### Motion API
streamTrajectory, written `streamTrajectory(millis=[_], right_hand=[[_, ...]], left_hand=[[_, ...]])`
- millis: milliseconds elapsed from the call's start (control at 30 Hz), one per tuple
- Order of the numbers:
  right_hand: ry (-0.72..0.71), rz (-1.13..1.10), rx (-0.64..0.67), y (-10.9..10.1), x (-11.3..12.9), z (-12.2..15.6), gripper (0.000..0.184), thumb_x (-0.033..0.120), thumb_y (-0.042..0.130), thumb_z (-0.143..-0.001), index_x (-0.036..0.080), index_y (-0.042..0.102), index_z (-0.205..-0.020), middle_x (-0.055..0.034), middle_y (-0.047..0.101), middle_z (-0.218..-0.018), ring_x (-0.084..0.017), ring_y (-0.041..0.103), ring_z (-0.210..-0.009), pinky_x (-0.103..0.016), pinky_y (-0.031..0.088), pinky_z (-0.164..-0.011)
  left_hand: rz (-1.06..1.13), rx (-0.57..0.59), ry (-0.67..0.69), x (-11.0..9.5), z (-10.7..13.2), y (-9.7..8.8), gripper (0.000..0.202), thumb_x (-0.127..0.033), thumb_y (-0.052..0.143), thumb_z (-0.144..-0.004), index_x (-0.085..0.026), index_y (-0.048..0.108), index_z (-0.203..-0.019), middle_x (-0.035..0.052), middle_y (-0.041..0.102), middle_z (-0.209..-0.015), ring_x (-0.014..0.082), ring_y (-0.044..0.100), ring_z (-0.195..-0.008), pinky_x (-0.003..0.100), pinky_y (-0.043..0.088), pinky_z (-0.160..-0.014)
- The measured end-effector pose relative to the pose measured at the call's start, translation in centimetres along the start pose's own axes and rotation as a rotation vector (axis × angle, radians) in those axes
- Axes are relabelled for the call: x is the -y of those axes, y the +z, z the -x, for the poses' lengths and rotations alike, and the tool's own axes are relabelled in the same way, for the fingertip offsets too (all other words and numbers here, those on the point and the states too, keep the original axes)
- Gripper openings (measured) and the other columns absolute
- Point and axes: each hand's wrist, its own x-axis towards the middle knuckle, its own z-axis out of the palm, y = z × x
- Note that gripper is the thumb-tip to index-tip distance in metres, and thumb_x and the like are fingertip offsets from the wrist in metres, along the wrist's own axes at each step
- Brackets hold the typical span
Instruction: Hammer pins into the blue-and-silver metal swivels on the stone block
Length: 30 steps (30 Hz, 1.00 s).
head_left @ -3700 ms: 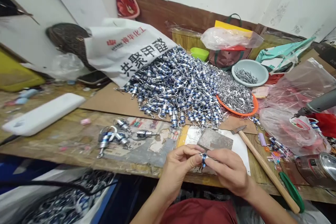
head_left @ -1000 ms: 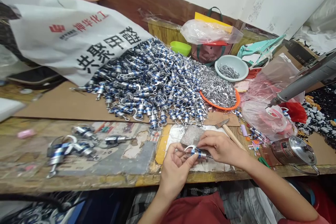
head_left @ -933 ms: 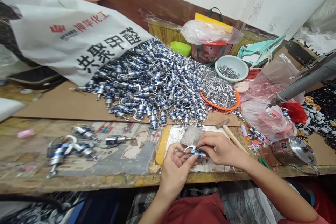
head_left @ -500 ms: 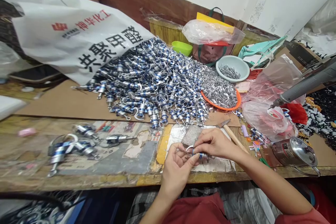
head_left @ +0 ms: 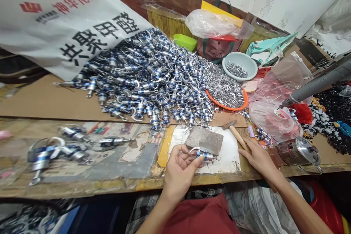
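Note:
My left hand (head_left: 178,168) is closed on a small blue and silver clasp (head_left: 204,154), pinched between thumb and fingers just above the table's front edge. The clasp lies in front of a grey metal block (head_left: 204,139) on a white sheet (head_left: 231,153). My right hand (head_left: 256,157) is apart from the clasp, to the right. Its fingers are stretched out over the wooden handle of a small hammer (head_left: 233,131) and touch it.
A big pile of blue and silver clasps (head_left: 153,76) spills from a white printed sack (head_left: 63,25). An orange dish of silver parts (head_left: 242,104), a pale bowl of pins (head_left: 251,64), plastic bags (head_left: 274,117), a grey rotary tool (head_left: 315,84) and a steel pot (head_left: 298,151) stand right. Several clasps (head_left: 55,148) lie left.
My right hand has let go of the clasp and moved right onto the hammer handle. My left hand keeps the clasp. The view has tilted down.

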Motion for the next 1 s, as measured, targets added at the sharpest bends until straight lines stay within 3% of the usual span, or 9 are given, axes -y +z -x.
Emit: streamTrajectory(millis=[100,167,267,400,533,700,767,900,1000], right_hand=[[-0.061,-0.011,-0.030,0.0,0.0,1.1,0.029,0.032,0.050,-0.086,0.017,0.054,-0.111,-0.0091,0.060,-0.097,-0.022,0.059,-0.089,-0.036,0.049,-0.076],[-0.199,-0.047,-0.102,-0.5,1.8,1.4,0.040,0.029,0.050,-0.087,0.018,0.045,-0.125,-0.0098,0.060,-0.103,-0.021,0.058,-0.093,-0.033,0.049,-0.078],[-0.435,-0.046,-0.053,-1.9,4.7,1.8,0.052,0.015,0.045,-0.089,0.025,0.030,-0.137,-0.0066,0.062,-0.100,-0.016,0.060,-0.088,-0.027,0.048,-0.075],[-0.526,-0.043,-0.085,-3.0,6.2,2.2,0.058,0.006,0.043,-0.087,0.030,0.029,-0.138,-0.0050,0.063,-0.097,-0.014,0.060,-0.084,-0.024,0.047,-0.071],[-0.508,0.052,0.006,-2.6,6.0,2.6,0.054,0.007,0.040,-0.087,0.028,0.035,-0.136,-0.0035,0.063,-0.086,-0.013,0.059,-0.072,-0.022,0.046,-0.062],[-0.448,-0.039,-0.018,-1.7,5.4,3.4,0.051,0.009,0.040,-0.088,0.029,0.037,-0.135,-0.0037,0.064,-0.087,-0.013,0.059,-0.072,-0.023,0.047,-0.063],[-0.356,-0.115,0.003,-1.1,4.5,3.5,0.045,0.015,0.043,-0.089,0.028,0.042,-0.132,-0.0035,0.065,-0.088,-0.013,0.061,-0.073,-0.023,0.048,-0.063],[-0.088,-0.230,-0.031,0.0,1.6,2.9,0.043,0.032,0.050,-0.086,0.024,0.048,-0.128,-0.0075,0.062,-0.114,-0.021,0.060,-0.099,-0.033,0.050,-0.081],[0.028,-0.190,0.123,0.0,0.6,1.6,0.043,0.039,0.050,-0.085,0.022,0.051,-0.125,-0.0085,0.060,-0.118,-0.024,0.059,-0.103,-0.038,0.047,-0.087]], left_hand=[[-0.016,0.012,-0.010,-0.2,-0.1,-0.1,0.044,-0.026,0.075,-0.061,-0.022,0.034,-0.077,-0.0061,0.061,-0.069,0.0110,0.064,-0.060,0.024,0.054,-0.055],[-0.020,-0.001,-0.017,-0.4,0.0,0.0,0.045,-0.025,0.076,-0.060,-0.021,0.034,-0.077,-0.0058,0.061,-0.069,0.0108,0.064,-0.060,0.023,0.054,-0.055],[-0.019,-0.022,-0.037,-0.5,0.0,0.1,0.047,-0.025,0.077,-0.059,-0.021,0.034,-0.077,-0.0062,0.062,-0.068,0.0101,0.064,-0.059,0.022,0.054,-0.055],[-0.008,-0.015,-0.043,-0.6,0.0,0.2,0.047,-0.024,0.077,-0.059,-0.021,0.034,-0.076,-0.0071,0.062,-0.068,0.0109,0.065,-0.059,0.023,0.054,-0.055],[-0.018,-0.021,-0.043,-0.8,-0.1,0.2,0.049,-0.024,0.078,-0.056,-0.021,0.033,-0.076,-0.0066,0.063,-0.068,0.0133,0.067,-0.059,0.025,0.055,-0.055],[-0.027,-0.041,-0.040,-0.9,-0.1,0.3,0.049,-0.023,0.079,-0.055,-0.021,0.034,-0.076,-0.0067,0.064,-0.066,0.0126,0.066,-0.057,0.024,0.055,-0.054],[-0.020,-0.055,-0.039,-0.8,-0.1,0.4,0.048,-0.023,0.079,-0.054,-0.021,0.036,-0.076,-0.0065,0.065,-0.066,0.0124,0.066,-0.057,0.025,0.055,-0.055],[-0.073,-0.087,-0.013,-1.0,0.2,0.3,0.043,-0.027,0.078,-0.054,-0.020,0.050,-0.087,-0.0036,0.067,-0.069,0.0144,0.066,-0.065,0.028,0.056,-0.062],[-0.316,-0.095,0.024,-1.6,0.5,-0.1,0.027,-0.032,0.074,-0.059,-0.017,0.065,-0.081,0.0028,0.070,-0.074,0.0172,0.066,-0.071,0.029,0.055,-0.069]])
